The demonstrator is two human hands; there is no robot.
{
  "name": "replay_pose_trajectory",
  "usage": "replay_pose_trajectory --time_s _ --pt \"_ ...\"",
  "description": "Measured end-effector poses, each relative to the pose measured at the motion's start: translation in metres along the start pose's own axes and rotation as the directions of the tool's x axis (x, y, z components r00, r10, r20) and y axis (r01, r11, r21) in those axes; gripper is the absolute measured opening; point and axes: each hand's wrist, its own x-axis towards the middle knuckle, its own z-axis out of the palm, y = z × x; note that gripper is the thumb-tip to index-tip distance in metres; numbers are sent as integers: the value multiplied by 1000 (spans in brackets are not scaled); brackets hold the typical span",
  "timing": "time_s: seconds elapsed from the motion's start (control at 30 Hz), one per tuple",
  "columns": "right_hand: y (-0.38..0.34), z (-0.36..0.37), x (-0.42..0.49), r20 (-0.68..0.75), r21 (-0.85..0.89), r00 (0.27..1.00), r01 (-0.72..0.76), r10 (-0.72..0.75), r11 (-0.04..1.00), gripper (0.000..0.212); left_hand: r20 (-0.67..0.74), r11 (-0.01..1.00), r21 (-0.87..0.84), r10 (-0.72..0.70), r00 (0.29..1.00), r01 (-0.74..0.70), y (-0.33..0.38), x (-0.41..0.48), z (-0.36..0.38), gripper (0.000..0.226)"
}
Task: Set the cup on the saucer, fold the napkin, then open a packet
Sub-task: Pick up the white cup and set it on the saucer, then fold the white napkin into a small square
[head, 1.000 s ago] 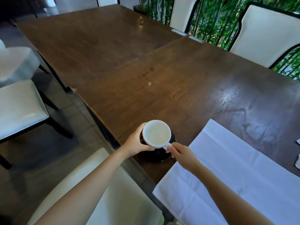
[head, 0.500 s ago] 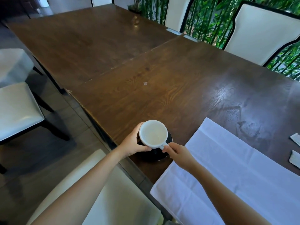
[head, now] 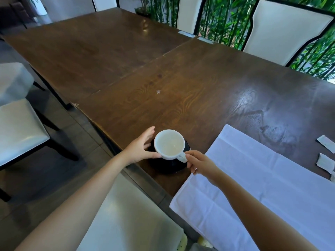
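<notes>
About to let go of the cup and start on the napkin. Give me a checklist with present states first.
1. White ceramic cup over black saucer: ok.
2. Cup fully seated: cannot tell.
3. Right hand off the handle: not ok, fingertips at it.
4. Left hand clear of cup: not ok, thumb touches its side.
5. White cloth napkin flat and unfolded: ok.
6. Small paper packets near the napkin: ok.
</notes>
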Motion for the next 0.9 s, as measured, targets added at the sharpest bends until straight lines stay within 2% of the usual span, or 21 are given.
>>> replay_pose_trajectory --time_s 0.13,0.23,0.37,0.47,0.53,0.63,0.7,0.8,0.9 --pt "1 -16 -12 -73 -23 997 -10 8 1000 25 -79 996 2 94 992 -94 32 2 -9 95" --pt "6 -36 -23 -148 -92 988 -53 39 994 27 -73 985 39 170 983 -167 64 7 3 79" --pt "30 -61 -52 -310 -379 951 -129 6 917 32 17 949 186 256 966 -255 97 10 55 70" --pt "62 -70 -88 -340 -596 938 -153 -75 789 38 158 920 235 282 946 -313 103 1 115 61" --pt "84 -71 -117 -370 -670 928 -229 -50 707 47 266 853 388 257 929 -348 95 -10 161 57" --pt "121 -67 -168 -396 -702 918 -288 -20 652 58 399 759 557 113 910 -338 69 -37 221 64" --pt "146 -60 -201 -385 -725 923 -309 10 615 65 471 631 661 72 879 -406 51 -55 248 68" --pt "177 -47 -245 -393 -749 918 -350 47 563 74 501 437 765 59 863 -474 29 -74 269 73" --pt "197 -30 -275 -390 -772 919 -357 52 525 84 476 407 788 72 877 -461 18 -82 272 72"
